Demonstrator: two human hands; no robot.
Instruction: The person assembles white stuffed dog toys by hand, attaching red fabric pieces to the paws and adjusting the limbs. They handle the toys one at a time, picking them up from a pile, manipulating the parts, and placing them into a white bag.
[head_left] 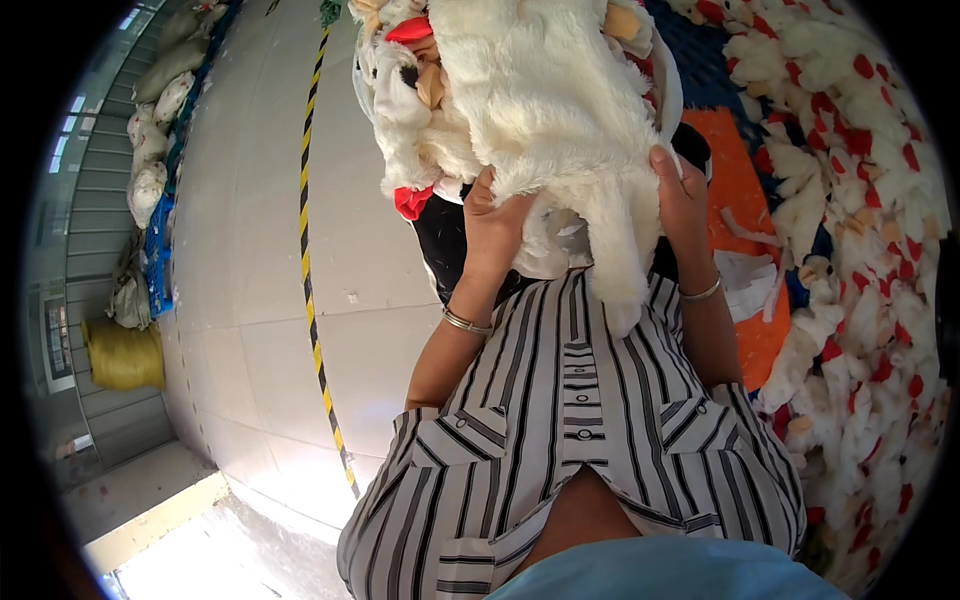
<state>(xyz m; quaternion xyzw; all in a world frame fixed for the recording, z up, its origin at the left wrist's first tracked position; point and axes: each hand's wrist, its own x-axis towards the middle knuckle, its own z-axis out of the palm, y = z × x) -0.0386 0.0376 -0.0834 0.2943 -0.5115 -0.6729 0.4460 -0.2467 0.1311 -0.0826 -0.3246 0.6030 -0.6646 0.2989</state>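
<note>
A fluffy cream-white plush toy skin (550,95) lies spread before me, with a limp limb-like piece (615,240) hanging down over my lap. My left hand (497,225) is closed on its lower left edge. At the lower right edge, my right hand (685,205) grips the same skin with the thumb on top. The fingers of both hands are partly hidden under the fur. Beneath and left of it are more white plush pieces (400,110) with red and tan parts, in what looks like a white-rimmed container (672,85).
To the right, a large heap of white and red plush pieces (850,200) covers the ground beside an orange sheet (735,180). Black-and-yellow tape (312,250) runs along the pale floor on the left. Farther left are sacks (148,150), a blue crate (158,255) and a yellow bundle (125,355).
</note>
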